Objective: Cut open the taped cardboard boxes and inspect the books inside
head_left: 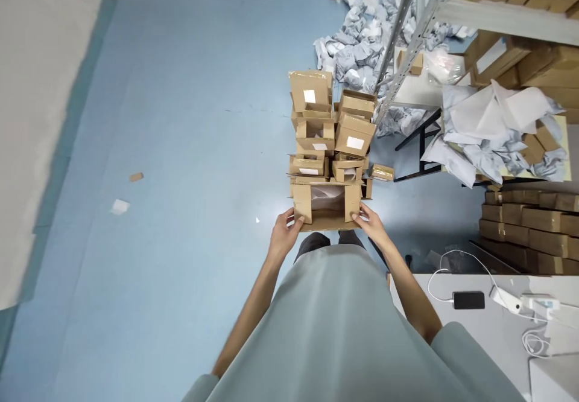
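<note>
Blue floor (194, 148) lies beneath us; our left hand (284, 230) and right hand (371, 224), half-curled, grip an open box (328, 220), mouth facing us, long axis nine-to-three, six o'clock from stacked boxes (353, 129).

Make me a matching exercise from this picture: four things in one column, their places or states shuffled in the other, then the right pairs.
Column one:
1. Left hand
2. Phone
3. Held carton
4. Right hand

Column two:
A. Flaps open
B. Gripping the carton's right edge
C. Gripping the carton's left edge
D. Lying on the white tabletop

Pairs: 1-C, 2-D, 3-A, 4-B
</note>
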`<action>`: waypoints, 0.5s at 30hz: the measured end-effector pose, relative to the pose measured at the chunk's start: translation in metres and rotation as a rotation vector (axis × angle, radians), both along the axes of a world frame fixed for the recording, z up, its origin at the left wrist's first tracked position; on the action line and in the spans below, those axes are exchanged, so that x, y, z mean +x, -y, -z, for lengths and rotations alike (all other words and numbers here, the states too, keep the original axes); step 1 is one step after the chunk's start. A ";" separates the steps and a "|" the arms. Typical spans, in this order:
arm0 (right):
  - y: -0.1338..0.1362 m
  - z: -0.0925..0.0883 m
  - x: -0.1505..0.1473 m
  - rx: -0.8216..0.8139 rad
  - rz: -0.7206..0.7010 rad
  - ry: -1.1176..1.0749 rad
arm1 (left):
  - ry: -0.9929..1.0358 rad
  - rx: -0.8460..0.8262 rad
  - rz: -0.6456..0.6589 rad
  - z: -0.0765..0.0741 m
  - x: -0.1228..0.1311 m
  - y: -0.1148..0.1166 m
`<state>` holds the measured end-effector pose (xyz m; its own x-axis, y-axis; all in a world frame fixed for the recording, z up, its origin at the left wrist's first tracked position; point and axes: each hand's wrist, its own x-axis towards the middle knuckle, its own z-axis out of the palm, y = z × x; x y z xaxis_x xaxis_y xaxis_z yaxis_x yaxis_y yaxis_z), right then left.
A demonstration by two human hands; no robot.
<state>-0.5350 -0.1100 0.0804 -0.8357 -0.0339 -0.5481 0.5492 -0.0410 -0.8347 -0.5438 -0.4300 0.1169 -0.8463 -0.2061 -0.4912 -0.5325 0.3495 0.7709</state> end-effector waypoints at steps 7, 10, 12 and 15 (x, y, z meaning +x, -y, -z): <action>0.039 0.054 -0.121 -0.022 -0.052 0.037 | 0.022 -0.102 -0.026 0.049 -0.096 0.035; 0.070 0.079 -0.169 0.014 -0.063 0.084 | 0.056 -0.092 -0.014 0.081 -0.150 0.057; 0.089 0.093 -0.196 0.057 -0.033 0.114 | 0.109 -0.090 0.002 0.102 -0.186 0.068; 0.112 0.110 -0.227 0.127 0.084 0.161 | 0.173 -0.094 0.026 0.131 -0.232 0.081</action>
<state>-0.7621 -0.2224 -0.0293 -0.7340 0.1097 -0.6702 0.6749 0.0078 -0.7379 -0.7762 -0.5111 -0.0141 -0.7568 -0.2373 -0.6091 -0.6439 0.4308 0.6323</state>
